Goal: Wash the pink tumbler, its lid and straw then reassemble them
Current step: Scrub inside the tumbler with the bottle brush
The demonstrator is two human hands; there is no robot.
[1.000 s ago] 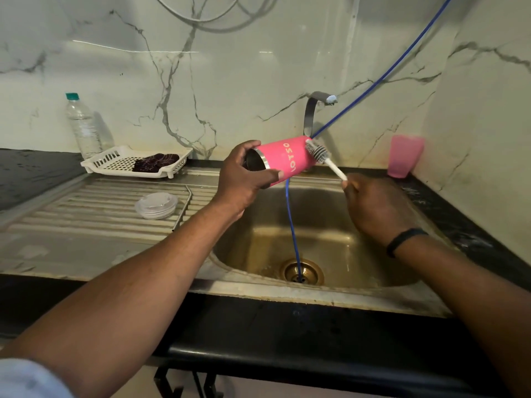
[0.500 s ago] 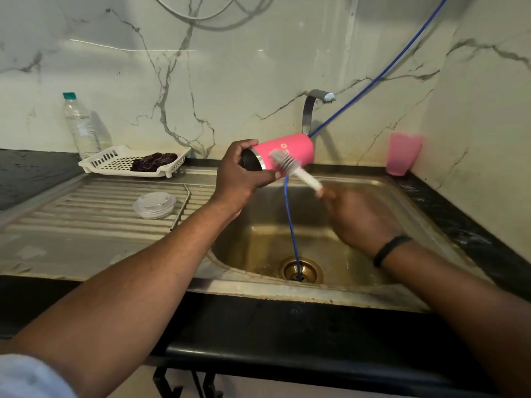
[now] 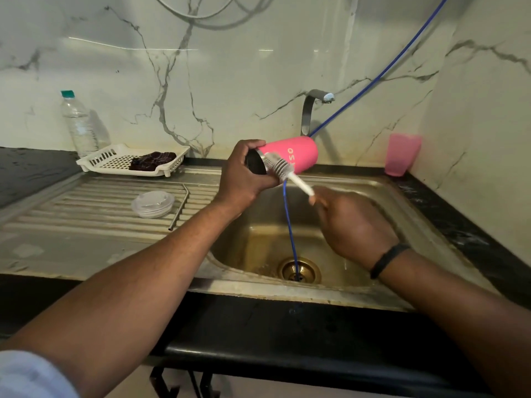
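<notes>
The left hand (image 3: 244, 179) is gripping the pink tumbler (image 3: 296, 155) near its steel rim, fingers curled round the mouth end, and is holding it above the back left part of the sink (image 3: 408, 214). The tumbler is lying on its side: its long axis is running nearly level, left to right, with the dark open mouth pointing left toward the palm and the closed base pointing right and slightly up toward the tap (image 3: 311, 110).

The right hand (image 3: 353, 225) is gripping the white handle of a bottle brush (image 3: 283, 169), fingers closed round the handle's lower end. The brush is slanting from lower right to upper left, and its bristled head is lying against the tumbler's front side close to the rim, outside the mouth.

The 2 hands are apart, each clamped on its own thing.

The clear lid (image 3: 153, 203) is lying flat on the ribbed drainboard, and the metal straw (image 3: 179, 209) is lying just beside it on its right, bent end away from the camera.

A blue hose (image 3: 290, 231) is dropping behind the tumbler into the drain. A white tray (image 3: 115, 159), a water bottle (image 3: 79, 124) and a pink cup (image 3: 400, 153) are standing at the back of the counter (image 3: 448, 214).
</notes>
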